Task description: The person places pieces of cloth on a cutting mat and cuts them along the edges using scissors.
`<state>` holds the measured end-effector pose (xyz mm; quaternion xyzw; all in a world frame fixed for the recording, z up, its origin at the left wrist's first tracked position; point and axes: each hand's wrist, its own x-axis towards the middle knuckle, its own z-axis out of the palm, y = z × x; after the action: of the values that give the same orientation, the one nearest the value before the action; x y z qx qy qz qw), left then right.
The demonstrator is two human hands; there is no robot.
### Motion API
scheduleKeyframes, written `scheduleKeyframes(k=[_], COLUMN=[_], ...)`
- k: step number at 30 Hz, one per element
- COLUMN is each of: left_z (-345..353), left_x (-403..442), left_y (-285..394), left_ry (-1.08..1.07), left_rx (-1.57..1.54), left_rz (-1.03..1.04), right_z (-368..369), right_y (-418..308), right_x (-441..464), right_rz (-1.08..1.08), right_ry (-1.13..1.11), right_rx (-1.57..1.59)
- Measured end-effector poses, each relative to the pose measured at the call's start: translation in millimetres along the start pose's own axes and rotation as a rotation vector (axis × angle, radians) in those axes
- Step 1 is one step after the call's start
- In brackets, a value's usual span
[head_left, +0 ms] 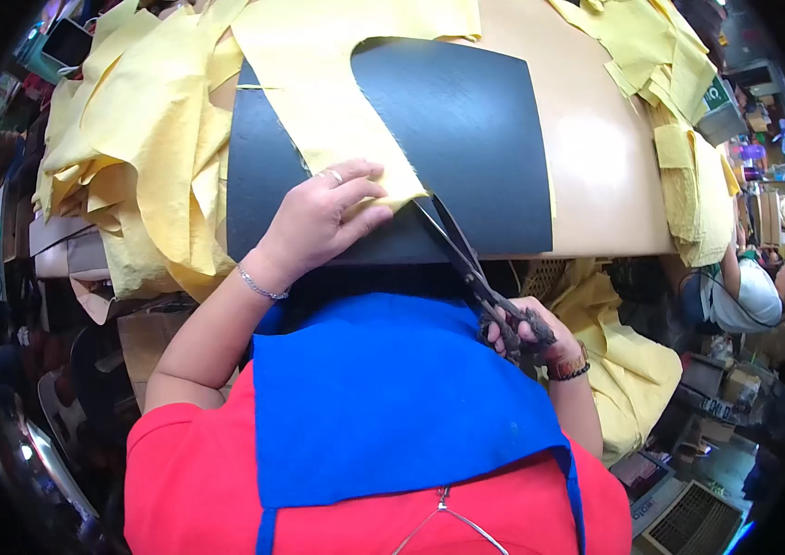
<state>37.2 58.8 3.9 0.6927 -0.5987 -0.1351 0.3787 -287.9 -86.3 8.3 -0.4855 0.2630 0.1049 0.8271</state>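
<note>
A pair of large dark scissors (459, 250) is in my right hand (540, 333), with the fingers through wrapped, dark-looking handles. Its blades point up and left, and their tips meet the lower corner of a strip of yellow cloth (318, 92). My left hand (332, 208) grips that end of the cloth between thumb and fingers, close to the blade tips. Under the cloth lies a black board (466, 120), set on the tan tabletop (596, 139). The cloth has a curved cut edge and runs up past the board's far side.
Yellow cloth pieces (152, 157) are heaped at the left, with another heap (651, 46) at the far right. A folded yellow stack (693, 194) hangs over the right edge, and more cloth (624, 361) lies below it. A person (744, 296) is off to the right.
</note>
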Motion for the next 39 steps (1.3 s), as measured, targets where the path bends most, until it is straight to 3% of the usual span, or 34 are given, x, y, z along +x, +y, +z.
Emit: scheduleKeyframes(k=[1, 8, 39], left_z=[3.2, 3.9, 3.7], left_x=[1.0, -1.1, -0.8], left_y=[-0.4, -1.2, 0.8], left_ry=[-0.004, -0.019, -0.025], left_rx=[0.081, 0.153, 0.181], left_rz=[0.087, 0.128, 0.142], right_z=[-0.9, 7.2, 7.8], right_y=[-0.4, -13.3, -19.9], right_x=[0.8, 16.5, 13.0], right_rz=[0.002, -0.054, -0.024], right_ry=[-0.008, 0.005, 0.094], right_rx=[0.006, -0.059, -0.129])
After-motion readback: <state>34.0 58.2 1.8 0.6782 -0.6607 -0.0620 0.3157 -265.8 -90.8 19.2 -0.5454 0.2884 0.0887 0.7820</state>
